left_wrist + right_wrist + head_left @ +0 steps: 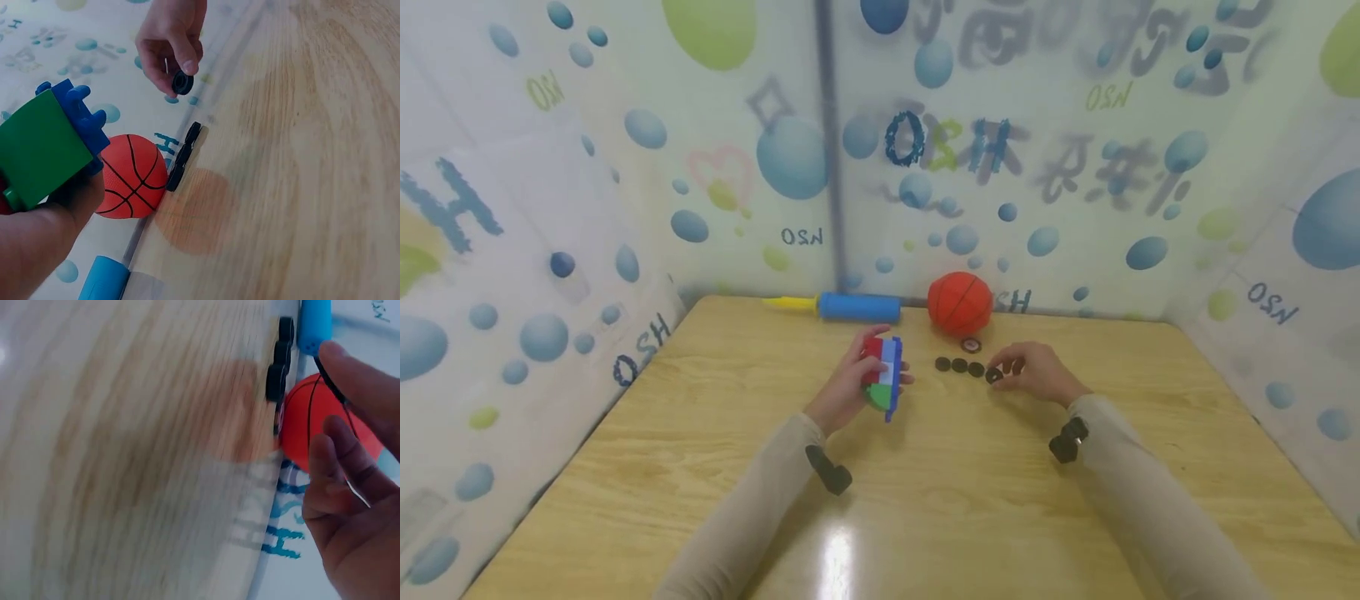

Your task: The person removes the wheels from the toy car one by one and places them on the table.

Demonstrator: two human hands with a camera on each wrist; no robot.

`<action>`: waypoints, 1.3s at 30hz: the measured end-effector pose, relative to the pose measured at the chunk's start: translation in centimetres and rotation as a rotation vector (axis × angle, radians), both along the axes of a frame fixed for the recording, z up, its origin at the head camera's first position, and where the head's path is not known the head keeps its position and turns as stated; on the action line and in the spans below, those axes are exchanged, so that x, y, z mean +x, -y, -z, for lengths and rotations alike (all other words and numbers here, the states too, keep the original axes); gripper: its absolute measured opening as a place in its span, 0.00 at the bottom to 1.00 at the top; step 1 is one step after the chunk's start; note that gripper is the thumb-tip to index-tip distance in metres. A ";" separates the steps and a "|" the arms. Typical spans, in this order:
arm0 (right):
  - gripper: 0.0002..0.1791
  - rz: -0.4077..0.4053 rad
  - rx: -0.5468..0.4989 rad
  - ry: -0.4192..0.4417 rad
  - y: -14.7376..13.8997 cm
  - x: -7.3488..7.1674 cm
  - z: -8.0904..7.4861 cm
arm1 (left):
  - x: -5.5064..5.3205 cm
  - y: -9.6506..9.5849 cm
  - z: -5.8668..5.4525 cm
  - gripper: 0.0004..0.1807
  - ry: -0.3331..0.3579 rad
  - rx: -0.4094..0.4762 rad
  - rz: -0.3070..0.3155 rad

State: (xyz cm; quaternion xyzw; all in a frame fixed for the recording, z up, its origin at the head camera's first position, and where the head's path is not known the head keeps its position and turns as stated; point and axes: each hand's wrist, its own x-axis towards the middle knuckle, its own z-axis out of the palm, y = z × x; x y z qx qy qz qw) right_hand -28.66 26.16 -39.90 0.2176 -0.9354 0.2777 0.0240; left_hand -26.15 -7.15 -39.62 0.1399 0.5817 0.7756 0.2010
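My left hand point(842, 387) holds a toy body of building blocks point(887, 367), red, light blue and green on a blue base, raised above the table. In the left wrist view its green side point(47, 150) and the blue base with round pegs point(84, 115) show. My right hand point(1037, 372) pinches a small black wheel point(182, 82) between thumb and fingers; the right wrist view has this wheel point(330, 380) edge-on. Three more black wheels point(959, 365) lie in a row on the table, just left of the right hand.
A red ball with black basketball lines point(959, 304) stands at the table's back edge. Left of it lies a blue pump point(859, 307) with a yellow nozzle point(793, 304). A small dark-rimmed disc point(971, 344) is in front of the ball. Patterned walls enclose the wooden table point(925, 517).
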 end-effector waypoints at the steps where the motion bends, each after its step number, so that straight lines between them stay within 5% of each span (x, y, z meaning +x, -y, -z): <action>1: 0.14 0.001 0.006 0.019 -0.1 -0.3 0.0 | 0.0 0.0 0.1 0.33 0.001 -0.002 0.010; 9: 0.16 0.051 0.045 0.120 -0.7 -1.7 0.2 | -0.1 -0.3 0.4 0.32 -0.011 -0.029 0.050; 18: 0.18 0.093 0.047 0.141 -0.6 -2.7 1.3 | 0.1 0.1 0.6 0.34 0.025 -0.018 0.055; 39: 0.17 0.120 0.109 0.155 0.1 -2.7 1.3 | 0.5 0.5 0.3 0.31 0.039 -0.069 0.067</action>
